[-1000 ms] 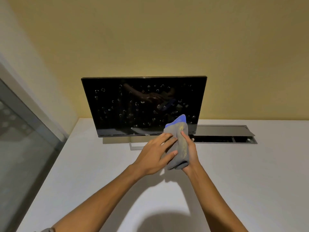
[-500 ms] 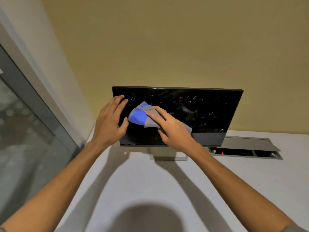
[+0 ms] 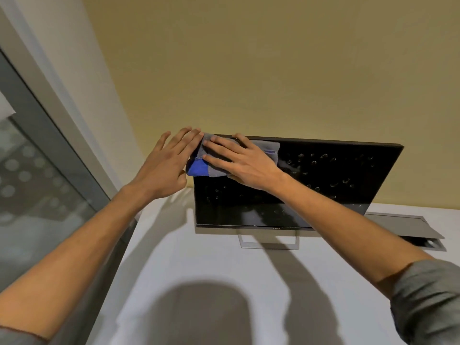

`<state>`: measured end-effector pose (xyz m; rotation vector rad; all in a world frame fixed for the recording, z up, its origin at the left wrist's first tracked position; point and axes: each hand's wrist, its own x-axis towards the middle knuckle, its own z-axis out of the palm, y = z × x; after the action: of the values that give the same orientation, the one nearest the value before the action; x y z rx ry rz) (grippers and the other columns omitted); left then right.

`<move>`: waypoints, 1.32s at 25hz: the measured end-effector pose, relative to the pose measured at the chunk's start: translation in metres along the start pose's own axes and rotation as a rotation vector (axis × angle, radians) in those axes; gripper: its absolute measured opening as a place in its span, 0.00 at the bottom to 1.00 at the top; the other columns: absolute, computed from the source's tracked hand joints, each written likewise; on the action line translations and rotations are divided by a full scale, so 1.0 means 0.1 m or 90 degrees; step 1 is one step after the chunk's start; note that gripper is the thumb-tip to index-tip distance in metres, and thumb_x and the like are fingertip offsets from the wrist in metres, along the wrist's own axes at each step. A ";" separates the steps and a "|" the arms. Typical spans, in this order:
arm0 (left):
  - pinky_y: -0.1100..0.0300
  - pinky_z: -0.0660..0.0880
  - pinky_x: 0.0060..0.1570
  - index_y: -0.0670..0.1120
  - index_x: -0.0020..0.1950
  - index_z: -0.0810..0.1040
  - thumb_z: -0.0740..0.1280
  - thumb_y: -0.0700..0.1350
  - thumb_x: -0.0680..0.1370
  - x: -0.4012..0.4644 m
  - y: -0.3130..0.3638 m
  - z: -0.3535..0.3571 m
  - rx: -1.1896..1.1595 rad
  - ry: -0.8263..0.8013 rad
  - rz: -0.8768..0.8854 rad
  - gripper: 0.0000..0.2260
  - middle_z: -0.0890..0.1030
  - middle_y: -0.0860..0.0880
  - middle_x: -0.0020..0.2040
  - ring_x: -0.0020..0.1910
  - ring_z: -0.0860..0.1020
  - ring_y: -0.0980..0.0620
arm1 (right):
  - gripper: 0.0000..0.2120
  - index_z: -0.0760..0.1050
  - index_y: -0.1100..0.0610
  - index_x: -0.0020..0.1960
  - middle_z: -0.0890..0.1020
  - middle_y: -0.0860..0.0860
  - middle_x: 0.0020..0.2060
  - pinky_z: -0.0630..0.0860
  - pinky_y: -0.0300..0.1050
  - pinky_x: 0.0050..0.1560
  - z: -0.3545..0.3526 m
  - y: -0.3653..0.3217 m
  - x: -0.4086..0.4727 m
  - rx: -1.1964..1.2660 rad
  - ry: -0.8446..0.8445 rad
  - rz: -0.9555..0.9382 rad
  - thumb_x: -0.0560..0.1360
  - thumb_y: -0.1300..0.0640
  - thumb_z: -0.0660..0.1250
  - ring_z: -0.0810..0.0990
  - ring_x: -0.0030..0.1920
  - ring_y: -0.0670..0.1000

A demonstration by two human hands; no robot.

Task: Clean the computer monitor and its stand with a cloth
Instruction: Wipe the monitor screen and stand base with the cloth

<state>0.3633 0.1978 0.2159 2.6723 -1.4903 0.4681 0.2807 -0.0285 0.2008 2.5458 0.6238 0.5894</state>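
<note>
A black monitor (image 3: 323,185) stands on a silver stand (image 3: 268,241) at the back of a white desk (image 3: 224,265). Its dark screen is speckled with droplets. A grey cloth with a blue edge (image 3: 199,168) lies flat over the screen's top left corner. My right hand (image 3: 241,163) presses the cloth onto the screen with straight, spread fingers. My left hand (image 3: 166,168) is just left of the monitor's edge, fingers straight, its fingertips touching the cloth's upper left end at the top corner.
A grey cable hatch (image 3: 408,227) with its lid raised sits in the desk, right of the stand. A yellow wall (image 3: 273,70) rises behind the monitor. A glass panel with a grey frame (image 3: 44,170) runs along the desk's left side.
Both hands and the cloth have moved up from the screen's left middle to its top left corner. My left hand has slid off the screen to the monitor's left edge. The view tilted.
</note>
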 end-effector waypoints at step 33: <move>0.47 0.40 0.75 0.45 0.80 0.45 0.63 0.43 0.71 0.30 0.73 0.17 -0.048 0.018 -0.014 0.41 0.48 0.49 0.80 0.78 0.45 0.52 | 0.45 0.55 0.54 0.78 0.57 0.53 0.78 0.52 0.55 0.73 0.70 -0.34 -1.49 -0.023 -0.179 -0.045 0.67 0.62 0.73 0.56 0.77 0.54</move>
<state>0.3208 0.1311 0.2003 2.6108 -1.4404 0.4368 0.1841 -0.1004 0.0827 2.4985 0.5915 0.2101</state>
